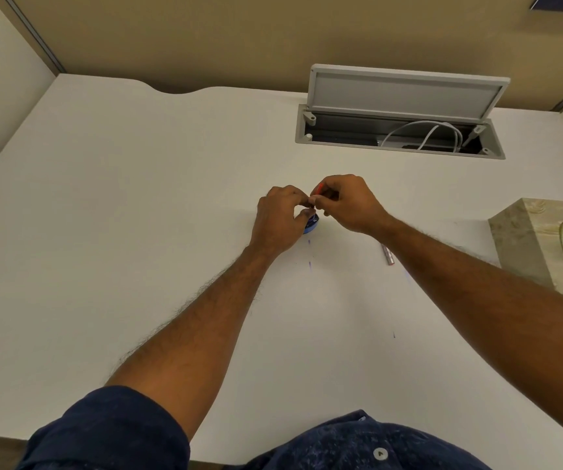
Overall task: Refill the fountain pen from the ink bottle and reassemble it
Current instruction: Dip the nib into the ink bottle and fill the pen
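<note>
Fountain pen refill, mid-step: the pen section (318, 191), only a sliver of red/orange showing, is pinched in the right hand (347, 203) directly over the ink bottle (311, 226), roughly in the middle of the tabletop (137, 198), a bit toward its far edge. The left hand (278, 218) is curled around the bottle from the left, and its fingertips (307, 201) meet the right hand's just above the bottle mouth. So both hands are closed, right on the pen part and left on or against the bottle, though honestly the fingers hide most of the contact and I can't tell whether the nib is in the ink.

My read is that this is the filling stage, with reassembly not yet done. A silvery pen piece (388, 255) lies on the tabletop just beside the right forearm, toward the right edge, which I'd guess is the barrel or cap.

Tips for doing it well:
- Keep the bottle pinned flat with the left hand. It's small and will tip easily.
- Hold the section upright so the nib stays fully under the ink.
- Work the filler slowly, then lift straight up.
- There are already purple ink spots (309, 264) on the tabletop on the near side of the bottle, so let the nib drip over the mouth first. The tissue box (527, 239) at the right edge is handy for wiping.
</note>
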Demonstrator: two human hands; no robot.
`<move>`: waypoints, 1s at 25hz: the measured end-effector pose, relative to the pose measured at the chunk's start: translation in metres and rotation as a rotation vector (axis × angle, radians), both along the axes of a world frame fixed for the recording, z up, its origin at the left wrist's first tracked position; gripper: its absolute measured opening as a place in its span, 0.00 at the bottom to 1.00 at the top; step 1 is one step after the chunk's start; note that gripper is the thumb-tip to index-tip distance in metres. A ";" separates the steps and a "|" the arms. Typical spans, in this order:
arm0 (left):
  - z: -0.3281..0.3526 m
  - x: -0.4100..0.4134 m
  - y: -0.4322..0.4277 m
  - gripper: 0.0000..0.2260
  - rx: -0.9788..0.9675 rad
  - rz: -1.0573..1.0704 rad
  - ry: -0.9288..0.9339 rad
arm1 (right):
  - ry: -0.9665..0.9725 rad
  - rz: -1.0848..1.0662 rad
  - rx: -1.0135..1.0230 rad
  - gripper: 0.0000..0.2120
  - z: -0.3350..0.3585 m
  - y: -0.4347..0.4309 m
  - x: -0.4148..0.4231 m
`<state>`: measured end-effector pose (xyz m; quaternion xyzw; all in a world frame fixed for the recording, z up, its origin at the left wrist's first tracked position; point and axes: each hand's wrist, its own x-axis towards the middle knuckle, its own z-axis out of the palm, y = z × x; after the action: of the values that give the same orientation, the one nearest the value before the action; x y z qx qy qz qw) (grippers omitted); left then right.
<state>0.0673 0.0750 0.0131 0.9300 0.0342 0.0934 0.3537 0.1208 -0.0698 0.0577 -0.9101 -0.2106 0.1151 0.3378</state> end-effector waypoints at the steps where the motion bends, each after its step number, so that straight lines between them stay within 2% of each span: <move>1: 0.001 0.000 0.000 0.11 0.006 -0.011 0.002 | -0.003 -0.010 0.008 0.09 0.000 -0.001 -0.001; 5: 0.003 -0.007 0.001 0.31 0.025 -0.046 0.094 | -0.019 -0.033 0.040 0.07 0.005 -0.006 -0.003; 8: 0.007 -0.011 0.001 0.38 0.009 -0.038 0.118 | -0.018 -0.034 0.053 0.07 0.010 -0.012 -0.005; 15: 0.008 -0.016 -0.003 0.45 0.005 0.000 0.165 | -0.025 -0.065 0.075 0.08 0.011 -0.030 -0.016; 25: 0.004 -0.026 -0.004 0.49 0.084 0.022 0.210 | -0.012 -0.195 0.149 0.07 -0.006 -0.049 -0.037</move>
<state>0.0415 0.0707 0.0170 0.9483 0.0774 0.0008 0.3078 0.0838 -0.1191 0.0520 -0.8993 -0.1310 0.0602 0.4130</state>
